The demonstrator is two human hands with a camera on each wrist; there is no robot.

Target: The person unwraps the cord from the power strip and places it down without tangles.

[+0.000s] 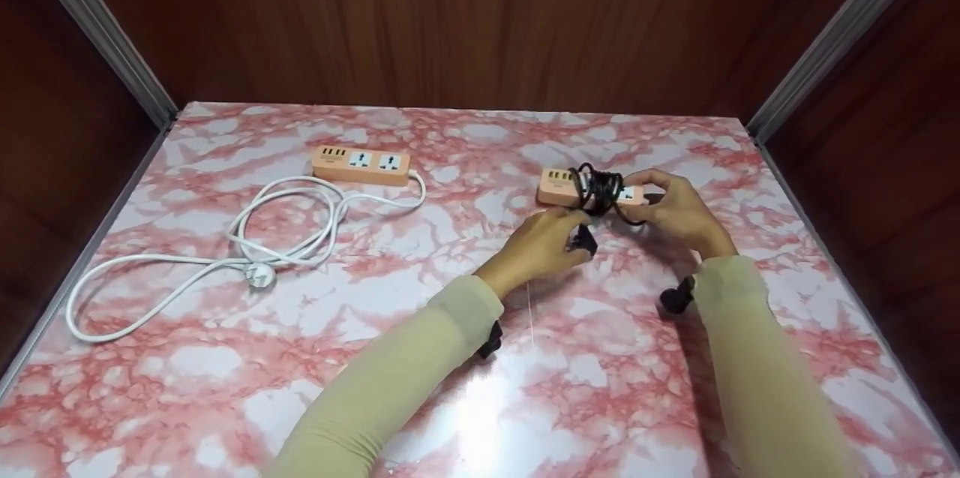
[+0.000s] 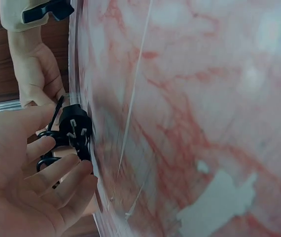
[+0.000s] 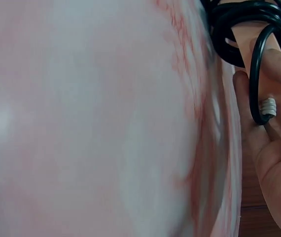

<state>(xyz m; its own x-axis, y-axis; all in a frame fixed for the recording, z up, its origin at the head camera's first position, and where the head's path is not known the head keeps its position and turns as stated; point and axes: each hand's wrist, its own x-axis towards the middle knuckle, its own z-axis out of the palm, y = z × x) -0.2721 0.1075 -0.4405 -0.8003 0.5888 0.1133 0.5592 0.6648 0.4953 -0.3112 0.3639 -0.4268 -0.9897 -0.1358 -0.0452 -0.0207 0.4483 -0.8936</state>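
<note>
My right hand [image 1: 684,211] grips the right end of a peach power strip [image 1: 553,195], thumb and fingers on opposite sides. Around the strip's middle runs a wound black cord [image 1: 604,191]; one loop of it hangs by the white sleeve [image 3: 268,107] in the right wrist view. My left hand [image 1: 538,244] is at the strip's near side, its fingers curved about the black plug [image 1: 583,240] and the cord next to it. In the left wrist view the plug's [image 2: 75,121] prongs show beside the fingertips. The exact finger contact is partly hidden.
A second peach power strip [image 1: 360,166] lies at the back left. Its white cord [image 1: 289,257] is loosely looped over the left of the marbled table [image 1: 420,395], with a white plug [image 1: 260,275]. Dark wood panels [image 1: 450,28] stand behind and at both sides.
</note>
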